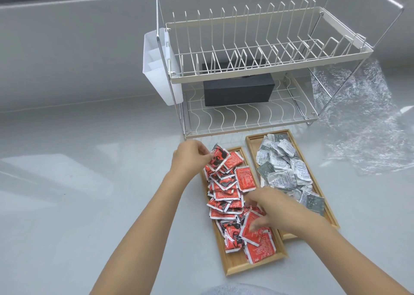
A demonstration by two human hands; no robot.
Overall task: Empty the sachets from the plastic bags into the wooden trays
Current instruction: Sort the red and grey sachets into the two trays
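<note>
Two wooden trays sit side by side on the pale counter [89,205], just in front of a wire dish rack [246,70]. The left tray [235,265] is full of red sachets [226,196], piled on top of each other. The right tray [253,142] is full of grey and white sachets [284,169] (some are dark grey, some are light).

The left hand [188,158] is up over the far end of the left tray. Its grip is pinched together on one red and black sachet [218,158], held by a corner a little above the pile. The right hand [271,207] reaches across the near part of the left tray. Its fingers [257,224] are bent down onto the red sachets there, touching them, but I cannot tell if its grip is closed on one or just resting on top.

A clear plastic bag [363,124] lies flat and crinkled on the counter, to the right of the rack and past the right tray. A black box [237,91] sits on the low shelf of the rack. A white plastic cup holder [159,70] hangs on the left side of the rack. The top shelf has rows of thin white wires that stand up.
</note>
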